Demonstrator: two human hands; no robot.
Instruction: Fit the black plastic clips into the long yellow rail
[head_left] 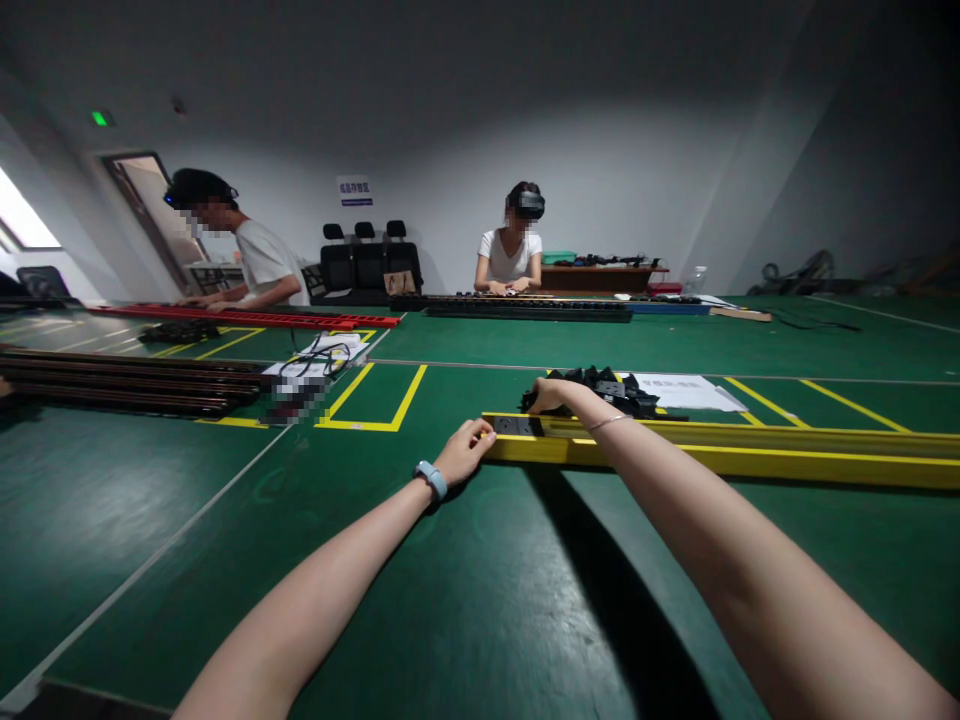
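A long yellow channel rail (750, 462) lies across the green table and runs out of view at the right. My left hand (463, 455), with a pale blue watch band at the wrist, has its fingers closed on the rail's left end. A black plate-like piece (517, 427) sits in the channel beside those fingers. Reaching over the rail, my right hand (551, 395) is bent down at the left side of a pile of black parts (611, 388). Its fingers are curled together, and what they pinch is too small and dark to name.
White paper (682, 392) lies behind the pile among yellow tape lines. Dark rails (135, 385) and a black cable (322, 355) lie at left. One person (266, 262) works by red rails (300, 317); another person (510, 255) sits behind dark rails (525, 312).
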